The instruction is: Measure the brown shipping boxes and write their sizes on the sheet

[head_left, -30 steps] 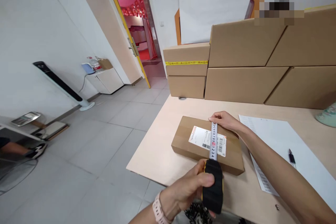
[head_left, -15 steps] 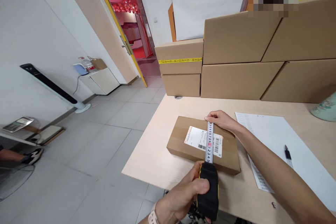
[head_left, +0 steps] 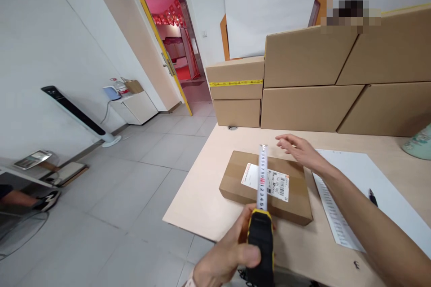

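My left hand (head_left: 232,251) is closed around a black and yellow tape measure (head_left: 261,242) at the front edge of the table. Its metal blade (head_left: 262,177) extends away from me across a brown cardboard box (head_left: 235,175), and the free end reaches past the box's far edge. The box lies flat and carries a white shipping label (head_left: 279,184) on top, partly covered by the blade. Over the far right side of the box, my right hand (head_left: 298,149) is apart from the tape, fingers loosely stretched out, holding nothing.
Printed sheets (head_left: 353,175) with a black pen (head_left: 372,197) lie on the table (head_left: 195,197) at right. Stacked cartons (head_left: 310,107) line its back, with a green patterned object (head_left: 419,143) at the right edge. A person's foot (head_left: 47,200) shows at far left, below a scale (head_left: 33,160).
My right hand has let go of the blade's end and moved away to the right. The tape measure has shifted slightly left, and its blade end is now free.
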Motion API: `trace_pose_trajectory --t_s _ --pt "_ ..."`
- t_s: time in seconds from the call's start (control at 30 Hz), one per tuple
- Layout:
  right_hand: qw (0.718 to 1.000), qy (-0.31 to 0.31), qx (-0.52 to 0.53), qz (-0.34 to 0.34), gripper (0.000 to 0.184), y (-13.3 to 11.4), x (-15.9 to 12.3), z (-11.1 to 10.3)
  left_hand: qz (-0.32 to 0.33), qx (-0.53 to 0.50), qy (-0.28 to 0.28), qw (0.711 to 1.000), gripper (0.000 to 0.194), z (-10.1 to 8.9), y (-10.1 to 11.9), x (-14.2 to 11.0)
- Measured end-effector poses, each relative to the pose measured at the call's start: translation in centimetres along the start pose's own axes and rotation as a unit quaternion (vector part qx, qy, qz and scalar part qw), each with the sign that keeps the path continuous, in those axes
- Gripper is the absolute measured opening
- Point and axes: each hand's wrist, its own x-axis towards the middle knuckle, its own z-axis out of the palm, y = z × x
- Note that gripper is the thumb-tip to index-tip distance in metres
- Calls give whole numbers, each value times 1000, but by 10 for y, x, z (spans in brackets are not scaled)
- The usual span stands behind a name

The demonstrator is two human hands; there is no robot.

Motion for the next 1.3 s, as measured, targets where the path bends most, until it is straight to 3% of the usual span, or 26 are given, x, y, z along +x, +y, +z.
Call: trace_pose_trajectory --t_s 0.1,0.2,0.3,0.43,0.53,0.73,0.83,0.97,1.03,1.13,1.2,1.3 --pt "995 78 -55 25 43 -11 -50 -23 80 78 17 994 90 -17 14 -31" --pt "986 91 -132 44 41 11 -112 -25 163 130 137 968 90 -41 24 -50" --pt "981 86 -170 26 45 47 -164 0 165 130 227 951 77 -64 25 -47" --pt "981 86 -169 33 53 66 -197 44 145 90 212 962 63 -76 20 -27" --pt "981 115 -151 42 61 51 -200 51 151 68 185 969 63 -71 24 -25" --pt "976 169 -130 47 63 14 -164 12 230 16 122 965 66 -56 63 -33" --pt "984 147 -50 92 64 13 -134 2 213 31 131 968 66 -53 76 -23" --pt "982 75 131 112 65 16 -112 1 205 53 159 964 65 -43 76 -20" --pt "977 57 178 107 78 16 -112 5 235 59 177 954 69 -32 73 -32" --pt "979 95 155 89 102 18 -119 16 252 60 169 951 84 -13 67 -56" --pt "981 134 118 75 106 23 -122 25 220 55 125 966 86 0 64 -67" --pt "981 162 86 56 102 32 -122 33 90 65 37 993 74 14 61 -65"
